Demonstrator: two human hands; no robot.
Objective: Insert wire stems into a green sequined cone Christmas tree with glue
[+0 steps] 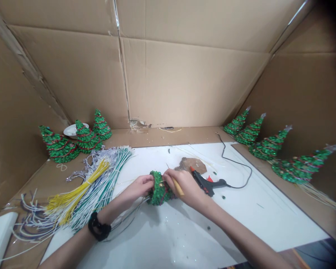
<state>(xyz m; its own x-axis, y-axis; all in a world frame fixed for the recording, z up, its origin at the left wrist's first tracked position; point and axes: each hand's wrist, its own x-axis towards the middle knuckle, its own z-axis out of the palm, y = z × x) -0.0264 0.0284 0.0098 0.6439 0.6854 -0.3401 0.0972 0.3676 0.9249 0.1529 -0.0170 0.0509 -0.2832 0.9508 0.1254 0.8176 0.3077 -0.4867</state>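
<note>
My left hand [141,186] is closed on a small green sequinned tree [159,188] that lies tilted on the white board [184,231]. My right hand [182,185] is closed around a yellow-handled tool [178,186], its thin tip pointing up and left beside the tree's top. A black band sits on my left wrist [99,226]. Both hands meet over the tree at the board's middle.
A black glue gun [208,183] with an orange tip lies right of my right hand, its cord trailing back. Bundles of yellow, white and green wires [84,186] spread at left. Finished trees stand at back left [85,138] and along the right wall [268,145]. Cardboard walls enclose everything.
</note>
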